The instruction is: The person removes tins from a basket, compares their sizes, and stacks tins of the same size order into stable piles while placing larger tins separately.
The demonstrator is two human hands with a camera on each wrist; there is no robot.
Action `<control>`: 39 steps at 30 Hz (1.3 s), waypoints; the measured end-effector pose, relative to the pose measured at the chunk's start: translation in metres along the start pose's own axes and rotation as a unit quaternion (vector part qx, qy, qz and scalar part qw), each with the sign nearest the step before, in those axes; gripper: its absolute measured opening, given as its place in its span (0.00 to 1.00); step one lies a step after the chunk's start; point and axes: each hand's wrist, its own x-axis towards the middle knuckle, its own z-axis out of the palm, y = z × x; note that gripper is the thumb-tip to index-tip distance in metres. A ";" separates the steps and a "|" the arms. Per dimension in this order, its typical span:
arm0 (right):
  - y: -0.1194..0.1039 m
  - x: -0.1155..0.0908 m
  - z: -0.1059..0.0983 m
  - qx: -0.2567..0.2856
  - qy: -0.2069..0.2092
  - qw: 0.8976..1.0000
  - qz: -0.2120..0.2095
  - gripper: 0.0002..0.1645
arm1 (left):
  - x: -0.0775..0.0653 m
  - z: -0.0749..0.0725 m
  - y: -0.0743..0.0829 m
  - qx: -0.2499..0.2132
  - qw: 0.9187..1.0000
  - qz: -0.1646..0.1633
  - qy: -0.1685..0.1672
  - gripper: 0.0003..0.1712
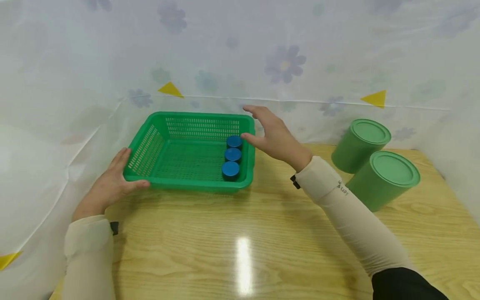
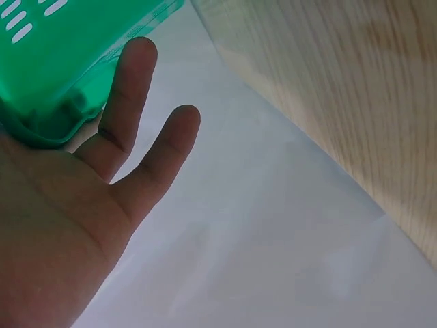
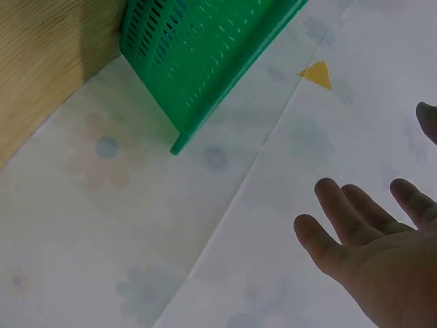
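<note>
Here, right hand [image 1: 277, 135]: spread wide, thumb well parted from fingers, holding nothing; just beside the right end of the basket [image 1: 195, 183], apart from it in the right wrist view.
Left hand [image 1: 112, 181]: opened out at the near left corner, touching; thumb along the near side, fingers straight against the left wall's outside.
Basket from the hands: between both, leftward of the right one; long axis running left to right across the desk [image 1: 180, 250].
Nearer hand: for the basket, the left, by touch; for the blue-topped containers [image 1: 233, 155], the right.
Blue-topped row: inside the basket, beside its right wall, running near to far.
Green canisters [image 1: 386, 181]: on the desk, well right of the basket.
Count: one basket, three blue-topped containers, two green canisters, three yellow patches [image 1: 378, 99] in the head view.
</note>
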 end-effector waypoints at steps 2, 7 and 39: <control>0.001 0.008 0.008 0.008 -0.026 0.999 0.022 0.41 | 0.000 -0.001 0.000 -0.001 1.000 -0.001 0.001 0.74; 0.000 0.025 0.032 0.014 -0.111 0.992 0.067 0.37 | 0.000 -0.001 0.001 -0.005 1.000 0.000 0.004 0.74; -0.011 0.028 0.096 -0.292 -0.334 0.895 0.056 0.31 | -0.006 -0.001 0.006 -0.004 1.000 -0.011 -0.005 0.73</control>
